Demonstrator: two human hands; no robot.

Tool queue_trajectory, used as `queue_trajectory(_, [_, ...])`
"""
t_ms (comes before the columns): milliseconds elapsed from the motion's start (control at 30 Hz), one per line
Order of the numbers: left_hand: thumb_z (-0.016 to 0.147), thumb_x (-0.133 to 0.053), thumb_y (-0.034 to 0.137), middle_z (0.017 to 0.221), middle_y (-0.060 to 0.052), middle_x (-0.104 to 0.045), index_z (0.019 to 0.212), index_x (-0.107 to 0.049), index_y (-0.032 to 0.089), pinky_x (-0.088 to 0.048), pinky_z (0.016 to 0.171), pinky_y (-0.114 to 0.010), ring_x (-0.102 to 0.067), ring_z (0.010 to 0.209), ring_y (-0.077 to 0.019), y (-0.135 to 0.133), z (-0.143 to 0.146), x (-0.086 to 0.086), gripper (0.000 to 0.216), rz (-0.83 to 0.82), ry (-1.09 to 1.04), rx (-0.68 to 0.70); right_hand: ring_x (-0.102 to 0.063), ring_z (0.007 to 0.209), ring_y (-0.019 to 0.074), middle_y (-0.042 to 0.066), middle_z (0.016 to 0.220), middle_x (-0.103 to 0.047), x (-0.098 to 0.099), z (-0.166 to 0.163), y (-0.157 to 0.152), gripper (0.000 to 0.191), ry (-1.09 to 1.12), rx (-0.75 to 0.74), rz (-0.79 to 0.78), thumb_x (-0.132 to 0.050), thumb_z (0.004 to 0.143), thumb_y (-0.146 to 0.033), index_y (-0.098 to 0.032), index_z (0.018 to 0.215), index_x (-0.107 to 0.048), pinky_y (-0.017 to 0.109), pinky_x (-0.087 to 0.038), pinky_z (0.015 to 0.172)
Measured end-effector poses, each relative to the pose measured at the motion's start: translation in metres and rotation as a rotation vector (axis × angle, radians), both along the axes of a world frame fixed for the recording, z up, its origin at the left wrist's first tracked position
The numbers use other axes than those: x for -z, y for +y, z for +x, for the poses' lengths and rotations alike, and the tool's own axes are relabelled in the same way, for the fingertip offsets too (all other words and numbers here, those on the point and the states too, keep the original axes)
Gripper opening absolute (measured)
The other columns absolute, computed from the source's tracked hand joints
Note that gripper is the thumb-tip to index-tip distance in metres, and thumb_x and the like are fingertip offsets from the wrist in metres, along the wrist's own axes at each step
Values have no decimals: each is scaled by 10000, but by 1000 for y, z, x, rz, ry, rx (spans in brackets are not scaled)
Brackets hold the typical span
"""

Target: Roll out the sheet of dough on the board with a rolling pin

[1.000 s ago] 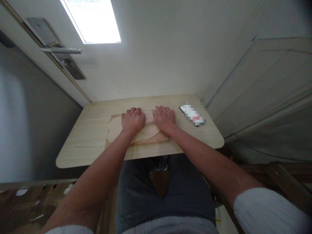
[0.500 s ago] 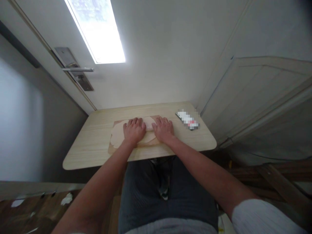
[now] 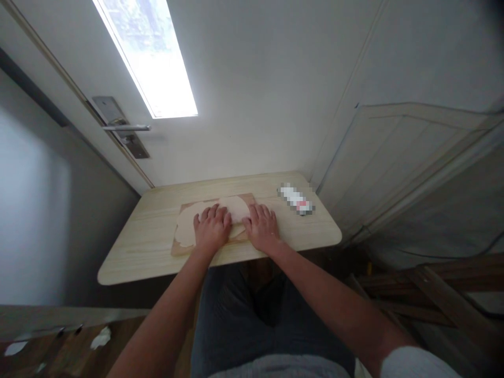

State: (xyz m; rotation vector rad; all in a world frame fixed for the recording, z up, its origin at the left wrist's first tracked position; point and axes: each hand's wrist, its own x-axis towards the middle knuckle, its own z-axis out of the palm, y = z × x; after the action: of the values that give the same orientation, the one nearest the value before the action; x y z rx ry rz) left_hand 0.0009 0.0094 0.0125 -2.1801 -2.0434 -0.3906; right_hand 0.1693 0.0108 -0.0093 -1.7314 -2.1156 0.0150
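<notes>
A pale, flat sheet that looks like rolled dough lies on a thin brown board, with uneven edges. My left hand rests palm down on the sheet near its middle, fingers spread and pointing away from me. To the right, my right hand lies palm down at the sheet's right end, its fingers also stretched out. Between my thumbs runs a narrow pale band across the sheet. I cannot tell whether it is a fold or a rod under my palms.
The board rests on a light wooden table with rounded corners. A blurred-out phone-like object lies on its right side. Behind stands a white door with a metal handle and a bright window. Wooden beams are low on the right.
Both hands have drawn back slightly toward me over the sheet, and more of it shows beyond my fingers. The camera view has also shifted a little.
</notes>
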Motion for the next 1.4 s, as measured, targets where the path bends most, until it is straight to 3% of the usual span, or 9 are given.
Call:
queue_trajectory(233, [1013, -256, 468, 1489, -35, -532, 1405, -532, 355, -177, 1179, -558, -415, 1404, -282, -33, -4, 13, 493, 10, -66, 10, -308, 1458, 308, 101, 1561, -409, 9, 8, -37, 589, 4, -44, -8, -339, 1009, -496, -223, 1528, -393, 527, -267, 1153])
queue_trajectory(467, [1022, -297, 463, 1484, -54, -536, 1421, -517, 308, -174, 1174, -598, -428, 1398, -286, -37, -6, 21, 481, 74, -85, 33, -286, 1463, 307, 136, 1569, -391, 15, 8, -41, 580, 36, -59, 43, -358, 1028, -439, -118, 1509, -392, 537, -242, 1154])
queue_trajectory(933, [1031, -246, 471, 1502, -29, -517, 1381, -550, 312, -163, 1163, -654, -393, 1414, -287, 0, -8, 9, 490, 26, -70, 15, -360, 1417, 282, 149, 1502, -484, 10, 5, 11, 508, -1, -70, 26, -351, 1038, -401, -140, 1459, -460, 519, -233, 1145])
queue_trajectory(1400, [1005, -210, 461, 1545, -67, -455, 1444, -488, 305, -225, 1127, -674, -372, 1417, -325, 65, -16, 12, 543, -58, -36, -31, -419, 1356, 291, 79, 1486, -515, 0, -3, 80, 469, -125, -73, -34, -291, 1047, -420, -232, 1409, -522, 511, -289, 1095])
